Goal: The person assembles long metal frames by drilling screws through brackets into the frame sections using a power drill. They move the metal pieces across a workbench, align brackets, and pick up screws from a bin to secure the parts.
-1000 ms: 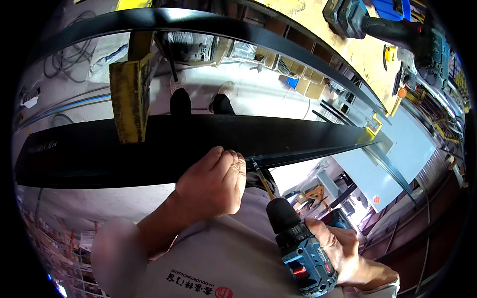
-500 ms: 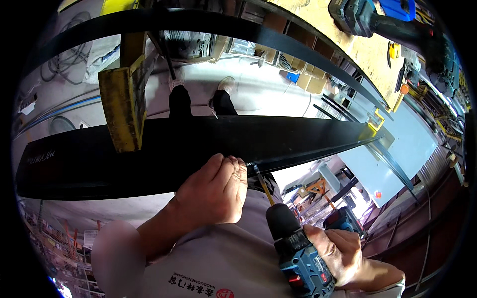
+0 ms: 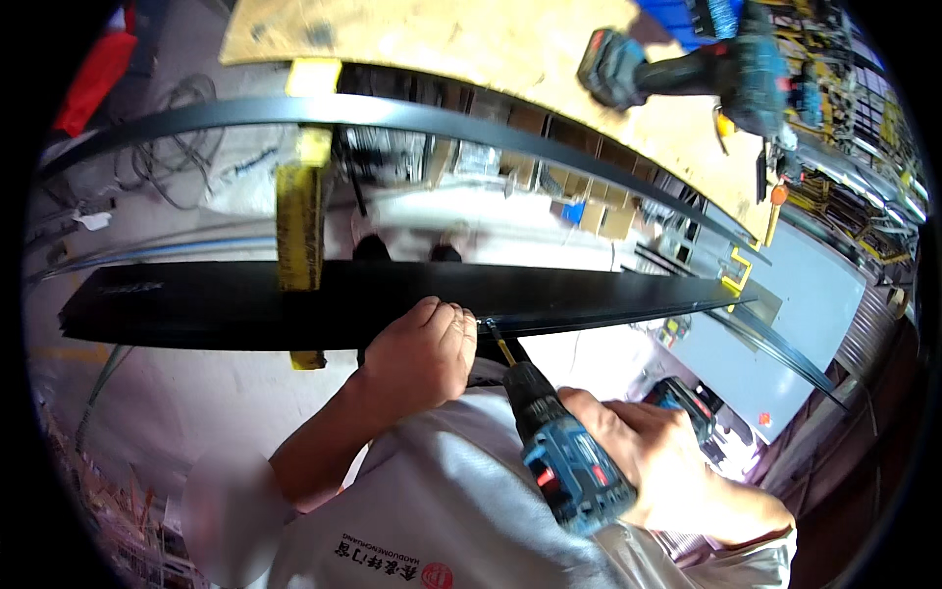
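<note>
My right hand (image 3: 628,447) is wrapped round the handle of a blue and black cordless drill (image 3: 574,466). From its chuck a long gold-coloured bit (image 3: 505,349) runs up to the near edge of a long black profile (image 3: 412,293). The bit's tip meets a small shiny metal fitting (image 3: 486,325) on that edge. Just left of the tip, my left hand (image 3: 424,351) is closed, its fingers pinched together at the fitting and resting against the profile. Those fingers hide most of what they grip.
A yellow support (image 3: 300,226) holds the profile on the left, and a yellow bracket (image 3: 736,270) stands at its right end. Beyond runs a second dark strip (image 3: 422,120). Another cordless tool (image 3: 687,79) lies on the wooden bench (image 3: 442,34). Cables (image 3: 177,137) are on the floor.
The view has shifted, bringing more of the bench into sight. The drill appears a little further left and higher, its bit still at the fitting. My left hand keeps its pinch.
</note>
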